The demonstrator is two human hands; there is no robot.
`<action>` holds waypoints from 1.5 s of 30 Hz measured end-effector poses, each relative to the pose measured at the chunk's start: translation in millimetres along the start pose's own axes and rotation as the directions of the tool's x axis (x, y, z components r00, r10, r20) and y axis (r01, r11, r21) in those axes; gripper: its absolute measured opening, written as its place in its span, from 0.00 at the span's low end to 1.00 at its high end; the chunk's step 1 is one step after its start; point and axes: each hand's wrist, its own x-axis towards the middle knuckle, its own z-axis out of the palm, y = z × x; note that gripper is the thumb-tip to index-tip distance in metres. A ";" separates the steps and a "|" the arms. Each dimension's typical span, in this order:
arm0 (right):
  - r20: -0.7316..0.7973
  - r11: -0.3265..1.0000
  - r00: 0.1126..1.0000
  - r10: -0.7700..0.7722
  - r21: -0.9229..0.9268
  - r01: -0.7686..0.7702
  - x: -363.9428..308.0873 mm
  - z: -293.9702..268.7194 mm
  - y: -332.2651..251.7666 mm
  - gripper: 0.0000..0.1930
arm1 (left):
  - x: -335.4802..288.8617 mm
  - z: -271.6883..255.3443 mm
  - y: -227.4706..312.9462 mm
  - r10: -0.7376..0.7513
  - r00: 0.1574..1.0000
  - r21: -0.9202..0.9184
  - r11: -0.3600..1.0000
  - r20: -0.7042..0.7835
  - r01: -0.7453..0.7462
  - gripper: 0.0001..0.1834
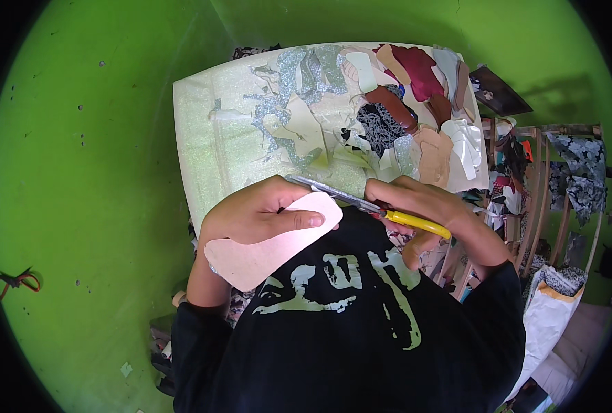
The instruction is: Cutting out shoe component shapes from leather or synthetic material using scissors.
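Note:
My left hand (247, 210) pinches a pale pink, sole-shaped piece (268, 251), its thumb lying flat on the upper face. The fingers behind the piece are mostly hidden. In my right hand (416, 199) is a pair of scissors (419, 224) with yellow handles and long grey blades. Those blades point left, passing just beyond the top end of the piece toward my left hand. Whether the blades touch the piece's edge I cannot tell. Both hands are held in front of my black shirt, at the near edge of a pale table (216, 155).
Glittery silver scraps (292, 72) and cream offcuts (302, 131) are strewn over the table. Brown, tan and dark red pieces (416, 69) pile up at its far right. A slatted wooden rack (536, 199) with scraps stands to the right, above a white sack (543, 323). Green walls (92, 172) surround the table.

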 end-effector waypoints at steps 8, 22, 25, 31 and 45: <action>-0.266 0.982 0.946 -0.184 -0.097 0.164 16.5 37.1 12.1 0.54 | -2.1 7.7 -18.9 0.129 0.949 0.018 0.991 -0.286 -0.130 0.13; -0.269 0.959 0.953 -0.139 0.204 0.197 33.0 43.6 34.9 0.39 | 7.0 -2.0 -54.2 -0.002 0.856 -0.097 0.994 -0.517 -0.056 0.14; -0.566 0.983 0.805 0.179 0.079 -0.163 69.0 59.9 87.1 0.30 | 26.0 -15.6 -102.7 -0.025 0.742 -0.187 0.973 -0.670 -0.135 0.16; -0.718 0.932 0.633 0.290 0.062 -0.356 152.1 105.4 227.7 0.23 | 59.1 -34.7 -181.1 -0.073 0.399 -0.257 0.866 -0.914 -0.430 0.16; -0.706 0.909 0.698 0.117 -0.206 -0.362 166.9 134.0 264.5 0.29 | 76.8 -19.8 -204.2 -0.298 0.208 -0.363 0.779 -0.932 -0.511 0.17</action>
